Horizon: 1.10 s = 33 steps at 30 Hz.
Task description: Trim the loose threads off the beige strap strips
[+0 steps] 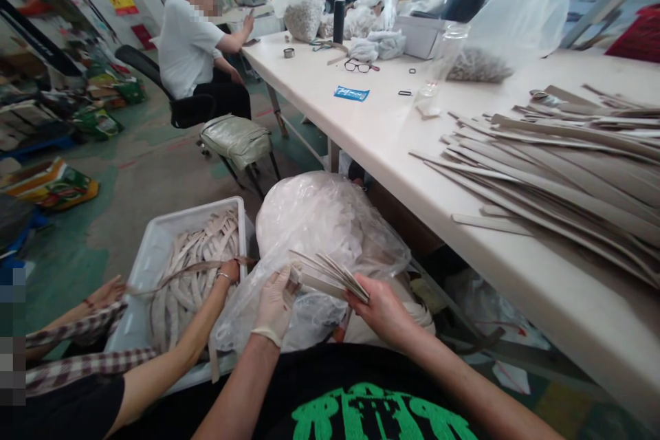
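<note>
My left hand (274,304), in a thin white glove, and my bare right hand (379,308) both grip a fanned bundle of thin beige strips (330,273) held low in front of my lap. Right behind the bundle sits a big clear plastic bag (320,220) stuffed with pale strips. To my left, another person's hand (229,269) holds a long strip over a white bin (155,247) full of beige strips; that person's other hand (106,291) rests near the bin's left edge.
A long pale table (392,144) runs along my right with a wide stack of beige strips (567,165), glasses (358,66), a blue packet (351,93) and plastic bags. A seated person (193,34) works at the far end beside a padded chair (234,141).
</note>
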{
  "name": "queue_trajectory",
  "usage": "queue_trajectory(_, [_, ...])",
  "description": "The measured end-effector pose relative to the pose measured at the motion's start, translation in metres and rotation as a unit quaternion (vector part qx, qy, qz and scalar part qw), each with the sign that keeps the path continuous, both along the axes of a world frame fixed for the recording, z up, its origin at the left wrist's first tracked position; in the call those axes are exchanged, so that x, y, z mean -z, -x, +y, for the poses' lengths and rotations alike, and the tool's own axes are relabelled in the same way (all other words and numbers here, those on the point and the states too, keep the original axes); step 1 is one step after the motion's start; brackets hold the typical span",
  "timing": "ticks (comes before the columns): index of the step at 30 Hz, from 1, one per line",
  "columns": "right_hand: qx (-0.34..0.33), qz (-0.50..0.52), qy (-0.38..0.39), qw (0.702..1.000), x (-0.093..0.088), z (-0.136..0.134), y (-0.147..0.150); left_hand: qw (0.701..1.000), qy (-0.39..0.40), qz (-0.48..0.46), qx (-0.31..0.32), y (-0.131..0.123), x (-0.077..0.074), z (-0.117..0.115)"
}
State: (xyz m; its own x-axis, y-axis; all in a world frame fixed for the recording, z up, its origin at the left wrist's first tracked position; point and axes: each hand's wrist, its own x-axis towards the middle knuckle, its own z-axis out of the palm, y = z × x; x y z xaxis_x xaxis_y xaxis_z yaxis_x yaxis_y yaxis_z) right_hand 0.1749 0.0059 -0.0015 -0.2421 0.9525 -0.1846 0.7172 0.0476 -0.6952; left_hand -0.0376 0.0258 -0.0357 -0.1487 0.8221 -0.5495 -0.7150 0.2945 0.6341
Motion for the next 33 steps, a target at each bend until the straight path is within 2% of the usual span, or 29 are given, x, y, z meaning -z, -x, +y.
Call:
queue_trajectory(4, [-0.012,-0.022,0.003,1.000,-0.007,-0.003,0.001,1.000,-0.003,0.013,-0.001,0.002,-0.001,0.000])
queue_trajectory(11, [-0.002,-0.034,0.001,0.999,-0.012,-0.002,0.005,0.997,-0.018,0.073,0.028,0.002,-0.015,-0.001])
queue_trajectory(16, [0.012,-0.022,0.005,1.000,-0.012,0.004,0.010,0.999,0.003,0.041,0.023,-0.007,-0.013,-0.004])
queue_trajectory(19, [0.014,0.002,0.014,1.000,-0.013,0.012,0.019,0.999,0.005,0.026,0.044,-0.022,-0.012,-0.010])
queue_trajectory(22, [-0.019,0.055,0.041,0.997,-0.018,0.018,0.021,0.998,-0.002,0.029,0.059,-0.029,-0.017,-0.011])
queue_trajectory(27, [-0.098,0.166,0.149,0.970,-0.027,0.012,-0.005,0.999,-0.027,0.024,0.013,-0.008,-0.031,-0.004])
queue_trajectory(29, [-0.088,0.168,0.171,0.967,-0.030,0.011,-0.012,0.999,-0.038,0.021,0.012,-0.004,-0.033,-0.005])
queue_trajectory(33, [-0.054,0.150,0.130,0.979,-0.041,0.020,0.004,0.996,-0.058,0.025,0.060,-0.017,-0.031,-0.012])
